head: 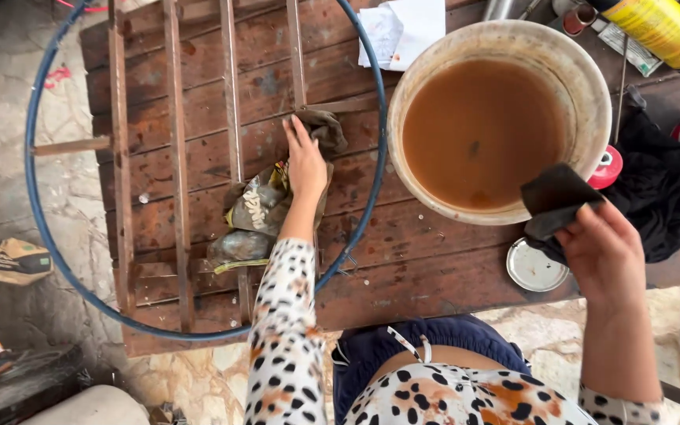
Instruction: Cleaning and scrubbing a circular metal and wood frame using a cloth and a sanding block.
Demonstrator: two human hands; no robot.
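Left hand (306,161) lies flat, fingers spread, pressing a dirty rag (326,130) onto the rusty metal grille (176,157) on the desk (403,260); arm stretched forward. Right hand (604,252) is raised beside the bowl (592,86) of brown water (478,130), pinching a dark folded pad (552,201) between thumb and fingers, wrist bent back. Risks: the pad could drip or slip into the bowl; an elbow nudge could slop water over the rim; the grille, loose inside the blue hoop (33,149), may slide under pressure.
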